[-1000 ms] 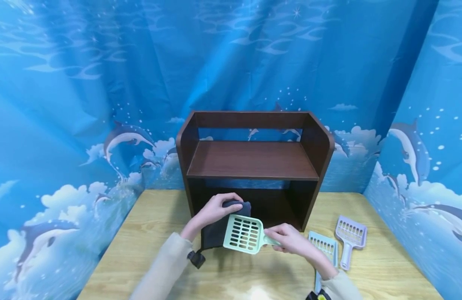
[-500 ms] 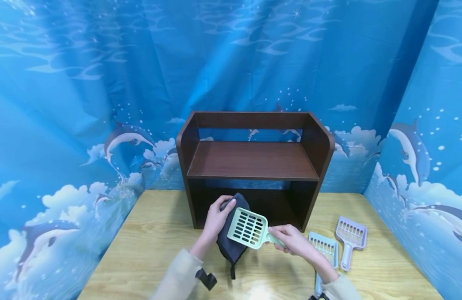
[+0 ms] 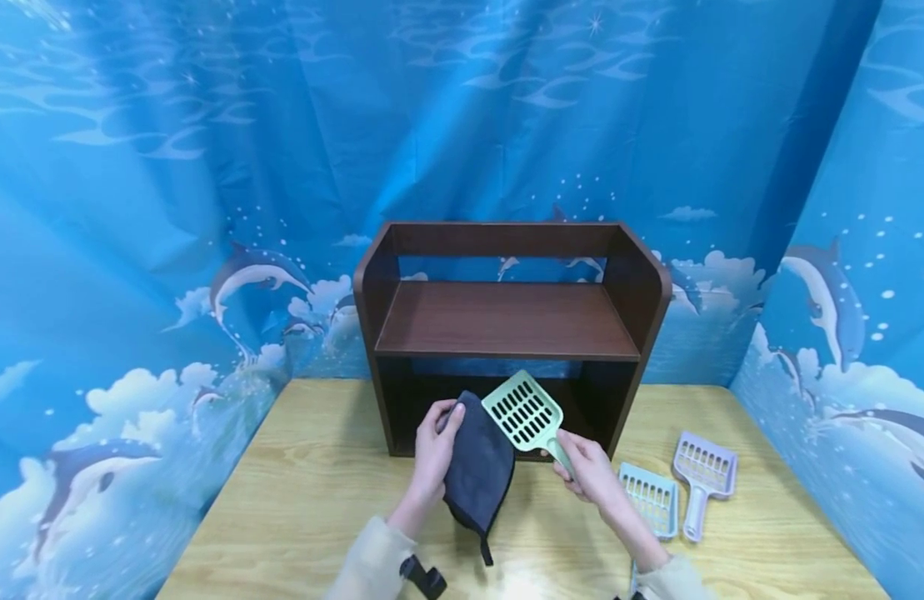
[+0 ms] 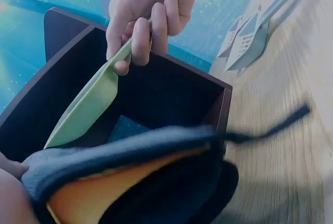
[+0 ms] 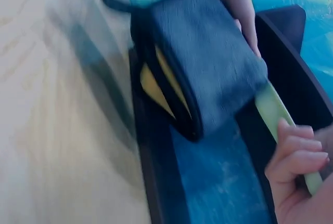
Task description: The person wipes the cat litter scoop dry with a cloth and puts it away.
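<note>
My left hand [image 3: 435, 450] grips one end of a dark navy zip pouch [image 3: 480, 467], which hangs over the table with its strap end down. The pouch gapes along one side, and a yellow-orange lining [image 4: 119, 193] shows in the left wrist view. My right hand [image 3: 585, 471] holds the handle of a pale green slotted litter scoop [image 3: 523, 410]. Its slotted head points up and left, just right of the pouch's upper part in the head view. In the right wrist view, the pouch [image 5: 208, 63] covers part of the scoop [image 5: 271, 110].
A dark brown two-tier shelf [image 3: 506, 321] stands behind both hands. Right of my right hand, a light blue scoop [image 3: 651, 498], partly hidden by my forearm, and a lilac scoop [image 3: 705, 467] lie on the wooden table [image 3: 282, 492]. Blue dolphin-print curtains surround the table.
The pouch has swung from beside the shelf's lower left toward the front middle and turned, its strap now pointing down. The green scoop has moved up and right, its head tilting upward.
</note>
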`<state>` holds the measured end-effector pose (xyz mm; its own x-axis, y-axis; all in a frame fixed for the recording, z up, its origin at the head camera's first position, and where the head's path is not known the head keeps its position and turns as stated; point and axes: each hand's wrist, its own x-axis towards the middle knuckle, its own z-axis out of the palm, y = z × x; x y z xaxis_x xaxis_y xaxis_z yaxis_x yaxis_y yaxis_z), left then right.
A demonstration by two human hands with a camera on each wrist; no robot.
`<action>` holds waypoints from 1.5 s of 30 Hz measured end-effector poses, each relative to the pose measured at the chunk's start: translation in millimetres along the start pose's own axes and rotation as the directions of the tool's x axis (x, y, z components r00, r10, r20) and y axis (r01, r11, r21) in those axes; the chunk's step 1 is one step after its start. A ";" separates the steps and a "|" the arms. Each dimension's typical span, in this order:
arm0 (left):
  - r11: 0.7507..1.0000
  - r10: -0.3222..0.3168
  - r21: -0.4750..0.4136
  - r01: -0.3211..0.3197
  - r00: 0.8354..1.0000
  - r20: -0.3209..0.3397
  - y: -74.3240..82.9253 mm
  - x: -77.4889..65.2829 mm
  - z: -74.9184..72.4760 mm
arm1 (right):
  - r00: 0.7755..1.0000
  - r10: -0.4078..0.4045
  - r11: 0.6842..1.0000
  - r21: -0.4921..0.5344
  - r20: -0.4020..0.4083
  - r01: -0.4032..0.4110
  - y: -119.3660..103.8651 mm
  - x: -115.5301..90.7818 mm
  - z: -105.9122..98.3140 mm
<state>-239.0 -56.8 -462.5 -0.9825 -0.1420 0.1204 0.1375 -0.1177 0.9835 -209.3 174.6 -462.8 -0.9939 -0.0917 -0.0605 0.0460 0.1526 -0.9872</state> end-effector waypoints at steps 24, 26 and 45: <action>0.995 0.060 -0.073 -0.071 0.988 -0.144 -10.7 -36.0 47.8 | 0.986 -0.002 0.971 0.235 -0.167 0.041 4.5 -11.6 60.9; 0.994 0.063 -0.080 -0.076 0.986 -0.156 -8.9 -31.9 45.6 | 0.989 0.008 0.969 0.243 -0.150 0.029 5.9 -14.1 60.9; 0.998 0.027 -0.056 -0.037 0.985 -0.171 -10.3 -38.2 46.9 | 0.990 0.011 0.974 0.227 -0.144 0.022 9.7 -15.3 61.7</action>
<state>-208.8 -4.1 -470.9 -0.9426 -0.3107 0.1220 0.1805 -0.1672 0.9692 -187.5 116.8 -480.6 -0.9974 0.0525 -0.0495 0.0453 -0.0771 -0.9960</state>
